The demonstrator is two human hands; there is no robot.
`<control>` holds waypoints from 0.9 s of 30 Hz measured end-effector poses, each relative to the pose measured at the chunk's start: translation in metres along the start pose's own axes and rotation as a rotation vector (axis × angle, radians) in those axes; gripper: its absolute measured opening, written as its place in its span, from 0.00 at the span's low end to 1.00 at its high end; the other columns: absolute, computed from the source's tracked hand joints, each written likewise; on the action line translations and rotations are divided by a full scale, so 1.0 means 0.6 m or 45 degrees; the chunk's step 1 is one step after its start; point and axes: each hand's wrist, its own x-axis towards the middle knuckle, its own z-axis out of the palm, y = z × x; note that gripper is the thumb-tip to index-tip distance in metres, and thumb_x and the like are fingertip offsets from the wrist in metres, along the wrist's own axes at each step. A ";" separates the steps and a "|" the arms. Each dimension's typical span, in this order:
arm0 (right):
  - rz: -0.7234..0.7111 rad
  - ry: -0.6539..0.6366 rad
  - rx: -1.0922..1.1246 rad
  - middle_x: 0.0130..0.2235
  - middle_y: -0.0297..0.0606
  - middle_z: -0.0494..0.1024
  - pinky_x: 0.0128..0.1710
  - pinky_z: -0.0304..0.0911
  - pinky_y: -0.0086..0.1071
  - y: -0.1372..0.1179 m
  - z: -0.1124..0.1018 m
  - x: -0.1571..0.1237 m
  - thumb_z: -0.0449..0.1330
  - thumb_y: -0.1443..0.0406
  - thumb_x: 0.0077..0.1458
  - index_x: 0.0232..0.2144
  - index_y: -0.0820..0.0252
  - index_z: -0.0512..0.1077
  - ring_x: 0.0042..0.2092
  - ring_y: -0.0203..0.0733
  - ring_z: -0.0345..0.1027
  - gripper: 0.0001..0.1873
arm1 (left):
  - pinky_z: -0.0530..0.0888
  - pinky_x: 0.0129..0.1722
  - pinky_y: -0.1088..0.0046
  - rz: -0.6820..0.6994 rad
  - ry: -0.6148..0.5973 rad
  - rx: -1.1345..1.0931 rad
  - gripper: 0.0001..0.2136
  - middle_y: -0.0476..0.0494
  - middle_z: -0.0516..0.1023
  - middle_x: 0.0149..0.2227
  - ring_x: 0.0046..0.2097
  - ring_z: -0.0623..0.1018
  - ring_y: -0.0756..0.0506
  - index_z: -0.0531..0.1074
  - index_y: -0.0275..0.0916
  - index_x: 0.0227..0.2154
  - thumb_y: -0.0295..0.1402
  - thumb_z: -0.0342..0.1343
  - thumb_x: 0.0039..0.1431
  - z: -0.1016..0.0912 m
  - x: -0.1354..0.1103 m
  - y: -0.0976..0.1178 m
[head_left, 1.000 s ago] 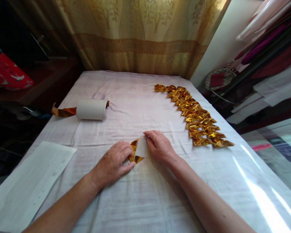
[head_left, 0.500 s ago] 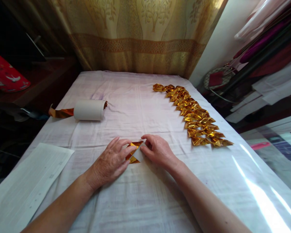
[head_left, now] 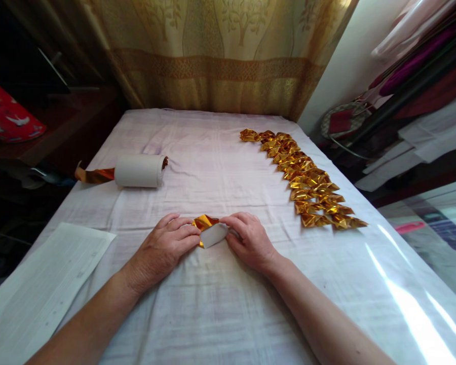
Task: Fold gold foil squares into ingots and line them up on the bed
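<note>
A small piece of gold foil paper [head_left: 209, 230], gold on one face and white on the other, lies on the white cloth in front of me. My left hand [head_left: 159, 251] presses its left edge with curled fingertips. My right hand [head_left: 251, 238] pinches its right side, with the white flap folded toward me. Both hands rest on the cloth and grip the piece between them.
A long row of folded gold pieces [head_left: 307, 182] runs along the right of the cloth-covered table [head_left: 213, 314]. A white roll with a gold strip [head_left: 137, 171] lies at the left. A lined white sheet [head_left: 41, 284] sits at the near left; clear plastic [head_left: 410, 299] at the near right.
The piece has been turned and folded: its white flap now lies lower and flatter, and both hands shifted slightly left and closer around it.
</note>
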 end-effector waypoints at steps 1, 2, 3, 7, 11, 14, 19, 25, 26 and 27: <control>-0.037 0.032 -0.075 0.41 0.40 0.77 0.44 0.62 0.39 0.001 0.003 0.000 0.57 0.72 0.54 0.48 0.55 0.74 0.42 0.45 0.69 0.20 | 0.65 0.60 0.55 0.003 0.023 0.009 0.08 0.50 0.81 0.47 0.53 0.75 0.43 0.76 0.48 0.40 0.28 0.53 0.65 -0.001 0.000 -0.002; -0.070 0.047 -0.150 0.42 0.41 0.77 0.45 0.62 0.39 0.002 0.004 -0.001 0.58 0.71 0.56 0.47 0.53 0.75 0.43 0.45 0.69 0.17 | 0.66 0.59 0.55 0.003 0.047 0.016 0.08 0.50 0.81 0.47 0.53 0.75 0.42 0.76 0.47 0.39 0.29 0.54 0.65 -0.001 -0.001 -0.004; -0.100 0.047 -0.220 0.44 0.41 0.77 0.46 0.62 0.40 0.002 0.004 0.000 0.58 0.70 0.57 0.46 0.52 0.76 0.45 0.45 0.68 0.15 | 0.68 0.57 0.56 0.001 0.067 0.022 0.07 0.49 0.81 0.47 0.52 0.75 0.42 0.77 0.47 0.39 0.29 0.54 0.65 -0.001 -0.001 -0.006; -0.301 -0.003 -0.382 0.56 0.37 0.74 0.55 0.59 0.42 -0.006 -0.003 0.002 0.59 0.67 0.62 0.42 0.48 0.77 0.57 0.46 0.65 0.09 | 0.72 0.53 0.58 -0.052 0.107 0.039 0.08 0.44 0.80 0.48 0.52 0.76 0.42 0.77 0.44 0.40 0.30 0.52 0.66 -0.002 -0.002 -0.009; -0.475 -0.078 -0.354 0.58 0.33 0.74 0.59 0.59 0.41 -0.015 -0.007 0.001 0.56 0.68 0.65 0.41 0.51 0.76 0.59 0.43 0.65 0.10 | 0.75 0.51 0.62 -0.073 0.109 0.061 0.11 0.42 0.79 0.49 0.50 0.77 0.43 0.76 0.40 0.41 0.28 0.48 0.67 -0.001 -0.004 0.007; -0.491 -0.089 -0.269 0.56 0.36 0.76 0.58 0.62 0.42 -0.015 -0.007 -0.002 0.56 0.69 0.64 0.42 0.53 0.76 0.58 0.44 0.68 0.10 | 0.76 0.50 0.65 -0.050 0.091 0.088 0.12 0.40 0.79 0.46 0.48 0.78 0.44 0.75 0.38 0.42 0.27 0.45 0.67 0.003 -0.008 0.033; -0.527 -0.062 -0.213 0.50 0.40 0.80 0.52 0.68 0.39 -0.012 -0.007 -0.004 0.55 0.66 0.65 0.42 0.57 0.77 0.52 0.44 0.72 0.10 | 0.75 0.53 0.63 -0.066 0.095 0.020 0.12 0.38 0.78 0.49 0.50 0.77 0.42 0.74 0.35 0.47 0.32 0.49 0.67 0.009 -0.014 0.066; -0.472 -0.024 -0.125 0.48 0.40 0.81 0.50 0.69 0.38 -0.013 -0.005 -0.004 0.55 0.65 0.66 0.42 0.57 0.76 0.50 0.43 0.73 0.09 | 0.76 0.50 0.65 -0.106 0.111 -0.049 0.11 0.41 0.78 0.46 0.49 0.77 0.44 0.74 0.39 0.47 0.33 0.50 0.68 0.010 -0.005 0.072; -0.441 -0.013 -0.082 0.47 0.39 0.81 0.50 0.69 0.37 -0.012 -0.002 -0.003 0.56 0.65 0.65 0.41 0.57 0.76 0.50 0.43 0.73 0.08 | 0.76 0.49 0.66 -0.111 0.128 -0.053 0.11 0.41 0.79 0.45 0.48 0.77 0.44 0.75 0.39 0.46 0.33 0.50 0.68 0.010 -0.002 0.073; -0.401 -0.003 -0.032 0.45 0.39 0.82 0.49 0.68 0.37 -0.011 0.001 -0.002 0.57 0.65 0.65 0.40 0.57 0.76 0.49 0.43 0.74 0.07 | 0.77 0.48 0.66 -0.119 0.143 -0.055 0.10 0.41 0.79 0.43 0.47 0.78 0.44 0.76 0.39 0.44 0.32 0.50 0.68 0.010 -0.001 0.074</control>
